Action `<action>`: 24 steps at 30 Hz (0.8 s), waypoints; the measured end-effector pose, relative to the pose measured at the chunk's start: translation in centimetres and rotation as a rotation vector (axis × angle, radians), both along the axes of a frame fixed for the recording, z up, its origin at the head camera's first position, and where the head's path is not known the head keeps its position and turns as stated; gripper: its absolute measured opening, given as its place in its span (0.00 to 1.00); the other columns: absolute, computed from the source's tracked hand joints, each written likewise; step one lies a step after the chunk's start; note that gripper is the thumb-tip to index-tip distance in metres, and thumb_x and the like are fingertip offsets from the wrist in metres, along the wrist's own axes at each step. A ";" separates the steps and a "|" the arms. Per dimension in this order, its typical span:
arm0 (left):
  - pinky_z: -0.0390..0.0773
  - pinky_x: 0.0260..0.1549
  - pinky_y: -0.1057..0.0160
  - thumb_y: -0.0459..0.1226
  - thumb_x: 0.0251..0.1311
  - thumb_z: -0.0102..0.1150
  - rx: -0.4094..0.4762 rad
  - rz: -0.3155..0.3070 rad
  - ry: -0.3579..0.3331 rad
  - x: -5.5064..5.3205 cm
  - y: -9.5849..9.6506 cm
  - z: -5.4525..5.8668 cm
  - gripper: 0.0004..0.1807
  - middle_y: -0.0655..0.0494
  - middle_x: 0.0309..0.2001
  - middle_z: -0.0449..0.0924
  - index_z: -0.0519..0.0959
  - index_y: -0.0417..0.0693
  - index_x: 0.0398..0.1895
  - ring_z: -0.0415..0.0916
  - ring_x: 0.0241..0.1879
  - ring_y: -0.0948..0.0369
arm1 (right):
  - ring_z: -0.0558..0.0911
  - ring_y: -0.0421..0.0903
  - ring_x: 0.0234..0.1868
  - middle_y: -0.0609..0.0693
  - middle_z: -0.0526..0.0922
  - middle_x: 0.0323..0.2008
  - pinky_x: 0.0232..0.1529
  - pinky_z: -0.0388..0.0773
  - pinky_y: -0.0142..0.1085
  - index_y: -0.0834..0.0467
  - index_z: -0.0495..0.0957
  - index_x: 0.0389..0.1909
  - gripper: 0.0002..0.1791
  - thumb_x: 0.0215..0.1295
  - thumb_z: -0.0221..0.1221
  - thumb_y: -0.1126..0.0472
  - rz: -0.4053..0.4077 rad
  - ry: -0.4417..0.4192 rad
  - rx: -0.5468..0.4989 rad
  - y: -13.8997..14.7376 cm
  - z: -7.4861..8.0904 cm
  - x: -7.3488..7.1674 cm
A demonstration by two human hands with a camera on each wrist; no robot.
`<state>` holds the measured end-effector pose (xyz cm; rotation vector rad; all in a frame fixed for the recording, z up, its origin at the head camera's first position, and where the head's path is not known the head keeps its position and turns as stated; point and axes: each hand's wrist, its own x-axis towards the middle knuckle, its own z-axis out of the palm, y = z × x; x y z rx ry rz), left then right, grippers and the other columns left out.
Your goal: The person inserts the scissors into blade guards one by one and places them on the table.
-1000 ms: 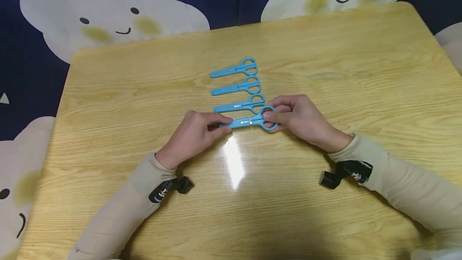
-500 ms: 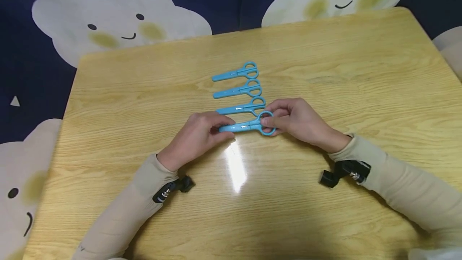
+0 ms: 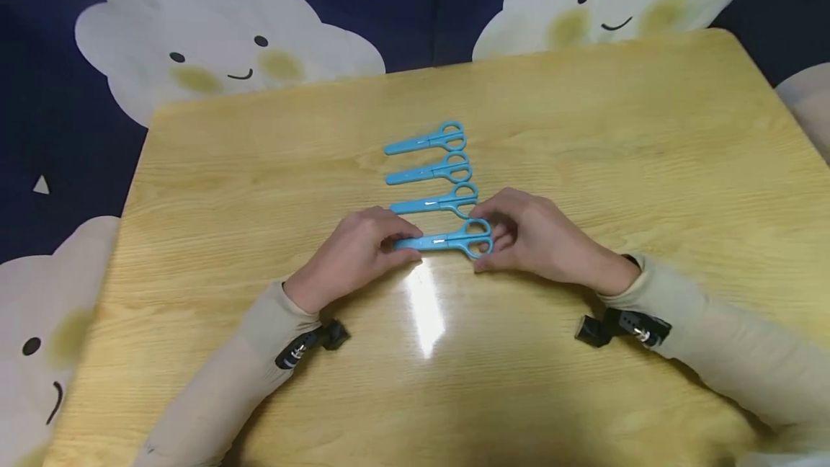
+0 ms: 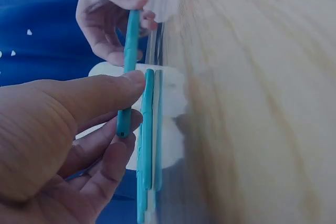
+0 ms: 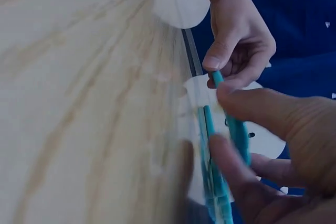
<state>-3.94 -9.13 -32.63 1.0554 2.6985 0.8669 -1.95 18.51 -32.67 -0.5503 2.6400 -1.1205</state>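
Observation:
In the head view, light-blue scissors (image 3: 447,241) in a matching blade cover lie crosswise between my two hands. My left hand (image 3: 357,254) pinches the covered tip between thumb and fingers; the left wrist view shows this grip on the narrow scissors (image 4: 129,51) edge-on. My right hand (image 3: 534,240) is curled round the handle loops, its thumb at the near loop and its forefinger at the far one. Its fingers are blurred in the right wrist view. Just beyond lie matching covered scissors: a nearest pair (image 3: 431,203), a middle pair (image 3: 424,173) and a farthest pair (image 3: 421,142).
The three lying pairs form a column on the wooden table (image 3: 616,164), with their loops to the right. A bright reflection (image 3: 424,308) shows on the tabletop near my hands. Behind the table's far edge hangs a dark-blue cloth (image 3: 415,6) with white clouds.
My right thumb has moved off the face of the loops to their near side, and the forefinger to the far side. My left hand keeps its pinch. The head view has shifted slightly.

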 end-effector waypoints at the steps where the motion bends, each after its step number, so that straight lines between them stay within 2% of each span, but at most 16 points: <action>1: 0.75 0.35 0.67 0.44 0.56 0.69 -0.004 -0.008 -0.014 0.1 0.0 -0.2 0.12 0.61 0.37 0.86 0.86 0.54 0.43 0.77 0.33 0.66 | 0.81 0.35 0.31 0.44 0.80 0.34 0.34 0.79 0.26 0.54 0.79 0.51 0.34 0.40 0.79 0.50 0.013 0.048 0.034 -0.1 -0.1 0.3; 3: 0.75 0.35 0.68 0.45 0.57 0.69 -0.011 -0.015 -0.033 0.3 0.0 -0.4 0.12 0.62 0.38 0.85 0.86 0.54 0.43 0.76 0.33 0.67 | 0.78 0.35 0.30 0.43 0.79 0.32 0.33 0.76 0.26 0.53 0.80 0.49 0.34 0.39 0.79 0.48 0.026 0.126 0.094 -0.1 -0.2 0.6; 6: 0.76 0.36 0.68 0.45 0.57 0.68 -0.017 -0.007 -0.039 0.4 0.0 -0.3 0.12 0.62 0.38 0.84 0.86 0.54 0.43 0.77 0.34 0.67 | 0.75 0.37 0.31 0.43 0.78 0.31 0.32 0.73 0.28 0.52 0.80 0.48 0.33 0.38 0.79 0.47 0.033 0.173 0.135 -0.1 -0.2 0.7; 15: 0.74 0.35 0.67 0.45 0.55 0.69 -0.057 0.024 -0.059 0.4 0.3 0.1 0.10 0.63 0.34 0.82 0.85 0.54 0.39 0.75 0.33 0.66 | 0.74 0.36 0.31 0.42 0.78 0.30 0.32 0.72 0.28 0.51 0.81 0.47 0.32 0.38 0.79 0.47 0.037 0.177 0.144 -0.1 -0.1 0.6; 24: 0.76 0.35 0.68 0.45 0.54 0.70 -0.040 0.044 -0.085 0.4 0.1 0.0 0.11 0.62 0.34 0.82 0.85 0.54 0.38 0.76 0.33 0.67 | 0.75 0.36 0.31 0.41 0.78 0.30 0.33 0.72 0.28 0.51 0.81 0.45 0.30 0.39 0.78 0.47 0.027 0.186 0.115 0.0 -0.3 0.4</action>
